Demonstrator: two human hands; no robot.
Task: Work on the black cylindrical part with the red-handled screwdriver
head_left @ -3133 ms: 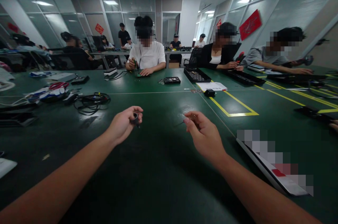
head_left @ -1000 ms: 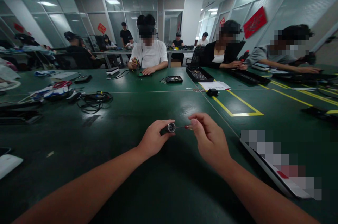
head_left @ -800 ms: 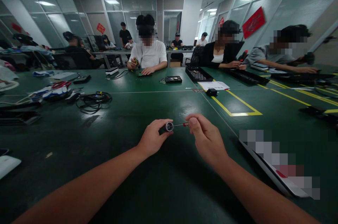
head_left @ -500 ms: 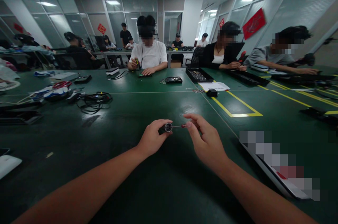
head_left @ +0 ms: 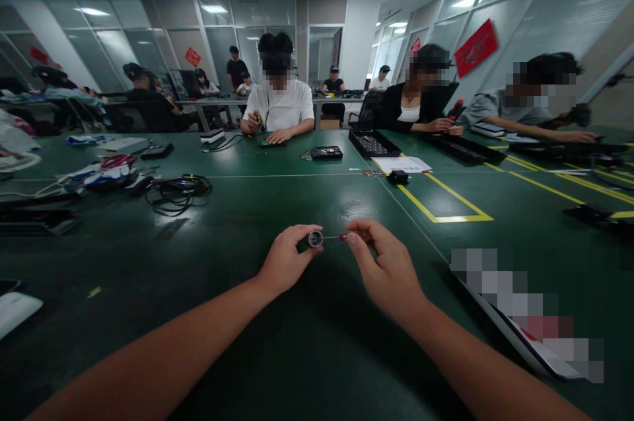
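A: What does the left hand (head_left: pixel 287 262) have?

B: A small round part (head_left: pixel 316 239), dark in the body with a silvery face turned toward the camera. Thumb and fingers are closed around it, and it sits just above the green desk (head_left: pixel 277 203), near the middle of the view.

A: And the right hand (head_left: pixel 386 269)?

B: It is pinched tight on a thin screwdriver (head_left: pixel 341 236) that is red at the grip end. The shaft lies level and points left. Its tip seems to meet the face of the round part, though it is too small here to be sure they touch.

A: So the two hands are close?

B: Just beside each other, bridged by the tool, with both bare forearms reaching in from the bottom edge.

A: What lies around them?

B: Farther back on the right there is a yellow tape outline (head_left: pixel 463 218), with a little black box (head_left: pixel 397 176) and a white sheet (head_left: pixel 401 163) beyond it. A tangle of black cables (head_left: pixel 176 191) lies well off to the left. Across the desk a person in a white shirt (head_left: pixel 280 110) sits bent over their own work — both of their hands are down on the surface.
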